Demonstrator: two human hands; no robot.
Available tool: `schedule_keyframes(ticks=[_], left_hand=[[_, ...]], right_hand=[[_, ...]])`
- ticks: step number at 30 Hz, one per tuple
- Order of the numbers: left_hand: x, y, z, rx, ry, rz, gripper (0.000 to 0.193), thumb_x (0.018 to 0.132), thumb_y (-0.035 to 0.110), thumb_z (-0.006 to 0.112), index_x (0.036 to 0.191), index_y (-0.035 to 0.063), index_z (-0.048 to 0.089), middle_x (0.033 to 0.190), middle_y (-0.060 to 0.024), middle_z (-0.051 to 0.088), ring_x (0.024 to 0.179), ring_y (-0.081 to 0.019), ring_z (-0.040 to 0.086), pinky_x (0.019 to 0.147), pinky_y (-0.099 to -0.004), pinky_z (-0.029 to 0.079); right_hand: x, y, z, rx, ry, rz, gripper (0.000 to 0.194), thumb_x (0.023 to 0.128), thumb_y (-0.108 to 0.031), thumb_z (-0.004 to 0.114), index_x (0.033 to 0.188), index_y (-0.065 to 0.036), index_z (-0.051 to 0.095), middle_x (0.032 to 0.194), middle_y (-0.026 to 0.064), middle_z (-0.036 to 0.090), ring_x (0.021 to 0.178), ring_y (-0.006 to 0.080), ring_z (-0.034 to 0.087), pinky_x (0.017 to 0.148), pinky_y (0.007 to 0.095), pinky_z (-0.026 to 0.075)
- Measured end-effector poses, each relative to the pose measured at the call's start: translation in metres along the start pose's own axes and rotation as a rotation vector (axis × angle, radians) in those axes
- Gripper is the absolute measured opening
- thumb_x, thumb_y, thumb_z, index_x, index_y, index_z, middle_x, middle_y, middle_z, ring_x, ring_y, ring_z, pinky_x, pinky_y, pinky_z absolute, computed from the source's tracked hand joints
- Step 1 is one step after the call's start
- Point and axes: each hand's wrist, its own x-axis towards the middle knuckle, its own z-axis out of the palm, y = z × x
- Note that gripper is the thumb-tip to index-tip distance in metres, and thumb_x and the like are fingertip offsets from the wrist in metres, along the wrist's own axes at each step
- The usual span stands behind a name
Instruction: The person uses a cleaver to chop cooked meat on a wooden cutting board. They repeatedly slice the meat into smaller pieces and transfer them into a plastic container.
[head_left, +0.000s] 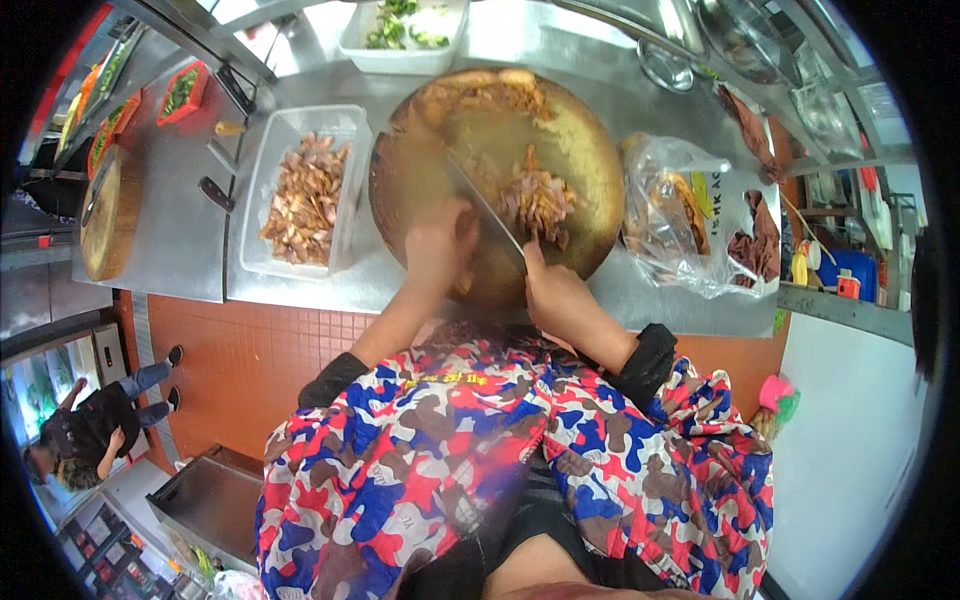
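Note:
On a round wooden chopping block (592, 150), my right hand (559, 289) grips a kitchen knife (487, 206), its blade slanting up and to the left. My left hand (444, 236) rests just left of the blade with its fingers curled. A smear over the view blurs that hand, so what lies under its fingers is unclear. Right of the blade is a pile of sliced cooked meat (540, 199). Larger browned pieces of meat (480, 94) lie along the block's far edge. A clear plastic tub (251, 217) of sliced meat (304, 202) stands to the left.
Right of the block sits a plastic bag (652, 225) with browned food inside, beside a dark red cloth (757, 240). Another knife (216, 195) lies left of the tub. A tub of chopped greens (405, 56) stands behind. A second chopping block (112, 217) and another person (97, 420) are far left.

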Motion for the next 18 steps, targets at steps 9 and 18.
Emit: schedule_keyframes(ticks=[9, 18], left_hand=[[-0.003, -0.008, -0.004, -0.004, -0.013, 0.054, 0.026, 0.07, 0.005, 0.075, 0.094, 0.0066, 0.066, 0.097, -0.0105, 0.067, 0.087, -0.0322, 0.063, 0.077, -0.0385, 0.053], [-0.001, 0.001, -0.005, 0.031, -0.024, 0.058, 0.025, 0.07, 0.006, 0.074, 0.093, 0.0076, 0.066, 0.097, -0.0092, 0.067, 0.087, -0.0311, 0.063, 0.077, -0.0383, 0.053]], right_hand=[[0.015, 0.001, 0.002, 0.053, 0.006, 0.031, 0.033, 0.084, -0.004, 0.051, 0.114, 0.0, 0.037, 0.072, 0.03, 0.063, 0.071, 0.051, 0.062, 0.064, 0.0612, 0.046], [-0.026, -0.001, -0.021, 0.123, 0.122, -0.082, 0.026, 0.086, -0.001, 0.051, 0.109, 0.004, 0.038, 0.061, 0.0284, 0.058, 0.062, 0.0486, 0.06, 0.056, 0.0591, 0.045]])
